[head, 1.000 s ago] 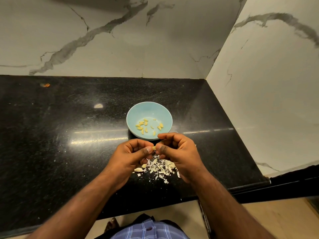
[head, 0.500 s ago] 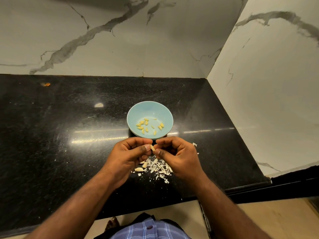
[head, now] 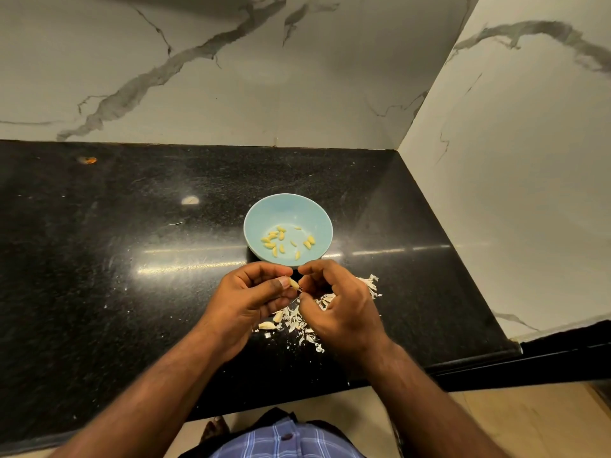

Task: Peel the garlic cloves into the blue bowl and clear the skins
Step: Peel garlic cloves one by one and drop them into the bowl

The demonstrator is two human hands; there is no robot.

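**One clove between our fingers, just in front of the bowl**

We hold a garlic clove [head: 294,283] in our left hand [head: 254,299], pinched between thumb and curled fingers. Its long axis runs roughly left to right, tilted a little downward, with the tip pointing toward our right hand [head: 340,305]. The fingers of that hand are curled and meet the clove's tip; we cannot tell whether they pinch the clove itself or a bit of skin. Both hands hover above the black counter [head: 115,259], just on the near side of the blue bowl [head: 287,211].

In the bowl lie the peeled cloves [head: 281,241], small and yellow, scattered across its bottom and pointing every which way. Under and beside our hands the skins [head: 297,320] lie in a loose white pile on the counter, with more flakes spread out to the right [head: 370,284]. Two whitish cloves [head: 267,324] rest at the pile's left edge.
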